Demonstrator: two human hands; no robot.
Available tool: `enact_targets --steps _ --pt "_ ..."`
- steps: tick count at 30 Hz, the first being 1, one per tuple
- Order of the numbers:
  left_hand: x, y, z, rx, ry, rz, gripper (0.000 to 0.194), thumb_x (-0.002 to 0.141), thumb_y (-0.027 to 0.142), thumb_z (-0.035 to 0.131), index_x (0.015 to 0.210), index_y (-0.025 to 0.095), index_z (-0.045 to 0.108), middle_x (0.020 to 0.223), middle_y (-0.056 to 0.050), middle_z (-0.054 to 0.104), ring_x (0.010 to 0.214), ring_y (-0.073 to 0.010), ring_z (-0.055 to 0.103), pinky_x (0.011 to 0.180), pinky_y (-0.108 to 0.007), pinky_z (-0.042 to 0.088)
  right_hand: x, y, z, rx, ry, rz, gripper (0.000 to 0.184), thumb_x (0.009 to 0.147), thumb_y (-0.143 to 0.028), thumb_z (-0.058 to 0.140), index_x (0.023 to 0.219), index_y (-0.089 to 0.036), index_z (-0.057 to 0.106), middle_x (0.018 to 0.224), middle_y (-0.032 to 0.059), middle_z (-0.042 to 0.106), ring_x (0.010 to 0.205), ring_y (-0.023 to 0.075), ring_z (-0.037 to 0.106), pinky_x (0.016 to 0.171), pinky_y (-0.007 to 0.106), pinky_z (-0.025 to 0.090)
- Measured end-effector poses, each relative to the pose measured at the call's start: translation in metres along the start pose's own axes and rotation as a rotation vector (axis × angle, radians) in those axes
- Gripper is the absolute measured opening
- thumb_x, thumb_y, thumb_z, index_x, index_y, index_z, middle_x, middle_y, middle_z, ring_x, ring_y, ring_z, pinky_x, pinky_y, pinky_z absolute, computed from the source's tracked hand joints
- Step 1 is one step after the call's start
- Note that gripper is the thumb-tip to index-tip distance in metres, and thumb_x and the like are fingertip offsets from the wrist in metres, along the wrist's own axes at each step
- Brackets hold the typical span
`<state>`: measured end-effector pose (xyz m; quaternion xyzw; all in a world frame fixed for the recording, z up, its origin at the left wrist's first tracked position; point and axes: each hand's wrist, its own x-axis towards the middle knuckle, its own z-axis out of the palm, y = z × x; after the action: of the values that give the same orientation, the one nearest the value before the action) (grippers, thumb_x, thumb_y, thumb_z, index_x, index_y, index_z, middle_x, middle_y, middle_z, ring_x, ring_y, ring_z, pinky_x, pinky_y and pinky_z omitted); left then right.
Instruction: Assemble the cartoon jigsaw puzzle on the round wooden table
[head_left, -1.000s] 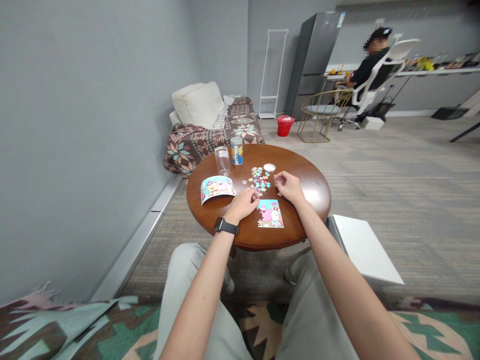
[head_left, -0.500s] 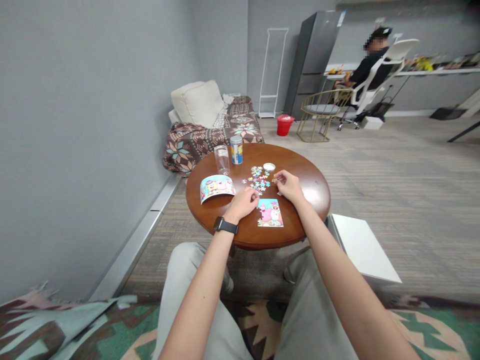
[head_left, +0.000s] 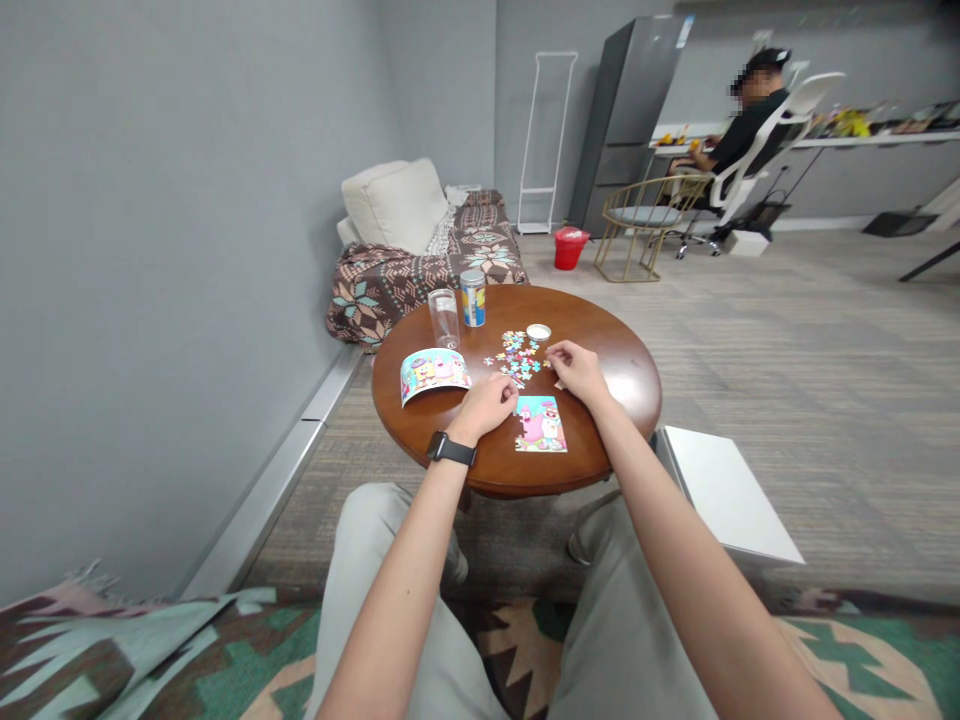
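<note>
A partly joined jigsaw puzzle [head_left: 541,428] with pink and white cartoon figures lies flat on the round wooden table [head_left: 607,340]; its left edge is jagged. My left hand [head_left: 489,402], with a dark watch on the wrist, rests at the puzzle's upper left corner, fingers curled together; what they hold, if anything, is hidden. Beyond it, loose puzzle pieces [head_left: 519,352] lie in a heap. At the heap's right edge my right hand [head_left: 577,370] has thumb and fingers pinched, with small pieces close by; anything between the fingertips is too small to make out.
A curved picture sheet [head_left: 433,370] stands left of my left hand. Behind it are a clear jar [head_left: 444,322], a printed can [head_left: 473,300] and a round lid [head_left: 538,332]. A white box [head_left: 731,490] sits right of the table. A person [head_left: 750,125] sits farther back.
My right hand has shifted very slightly left at the edge of the loose pieces. My left hand and the joined puzzle stay in place. The seated person's posture has changed a little.
</note>
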<state>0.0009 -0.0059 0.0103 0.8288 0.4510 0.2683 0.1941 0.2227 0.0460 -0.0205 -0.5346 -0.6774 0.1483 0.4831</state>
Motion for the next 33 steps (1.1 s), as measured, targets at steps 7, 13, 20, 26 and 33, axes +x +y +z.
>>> enact_targets --steps 7,13,20,26,33 --pt "-0.0002 0.0013 -0.0011 0.004 -0.010 -0.013 0.012 0.085 0.013 0.053 0.079 0.020 0.061 0.084 -0.003 0.062 0.081 -0.0175 0.058 0.078 -0.030 0.047 -0.0021 -0.0041 -0.0011 -0.012 0.008 0.002 0.014 0.079 -0.023 0.058 0.091 -0.021 0.065 0.081 0.0036 0.074 0.076 0.0194 0.069 0.078 0.035 0.055" --pt "0.0000 0.0012 -0.0009 0.005 -0.008 -0.009 0.013 0.085 0.013 0.053 0.078 0.019 0.060 0.084 -0.003 0.063 0.079 -0.0173 0.057 0.078 -0.030 0.046 -0.0019 -0.0026 0.0002 0.045 -0.014 0.004 0.014 0.078 -0.021 0.057 0.090 -0.021 0.062 0.081 0.0044 0.074 0.075 0.0188 0.070 0.075 0.034 0.055" --pt "0.0002 -0.0005 0.0004 0.000 -0.004 -0.004 0.012 0.085 0.013 0.053 0.079 0.019 0.061 0.084 -0.003 0.063 0.081 -0.0174 0.058 0.080 -0.031 0.047 -0.0009 -0.0006 0.0018 0.073 -0.026 0.013 0.013 0.078 -0.020 0.058 0.090 -0.020 0.062 0.081 0.0041 0.074 0.075 0.0183 0.070 0.073 0.033 0.056" --pt "0.0005 -0.0019 0.0016 -0.001 -0.002 -0.005 0.012 0.086 0.014 0.053 0.078 0.020 0.060 0.083 -0.002 0.063 0.080 -0.0173 0.058 0.077 -0.029 0.046 -0.0004 -0.0016 0.0009 0.082 -0.034 0.011 0.010 0.079 -0.026 0.063 0.087 -0.021 0.065 0.083 0.0042 0.075 0.079 0.0194 0.071 0.079 0.035 0.055" --pt "0.0000 0.0003 -0.0002 -0.010 -0.009 -0.014 0.013 0.086 0.013 0.053 0.078 0.020 0.061 0.084 -0.003 0.063 0.079 -0.0173 0.058 0.077 -0.030 0.046 -0.0005 -0.0028 -0.0001 0.061 -0.035 0.014 0.009 0.080 -0.028 0.063 0.086 -0.021 0.066 0.084 0.0040 0.075 0.080 0.0201 0.070 0.080 0.036 0.055"
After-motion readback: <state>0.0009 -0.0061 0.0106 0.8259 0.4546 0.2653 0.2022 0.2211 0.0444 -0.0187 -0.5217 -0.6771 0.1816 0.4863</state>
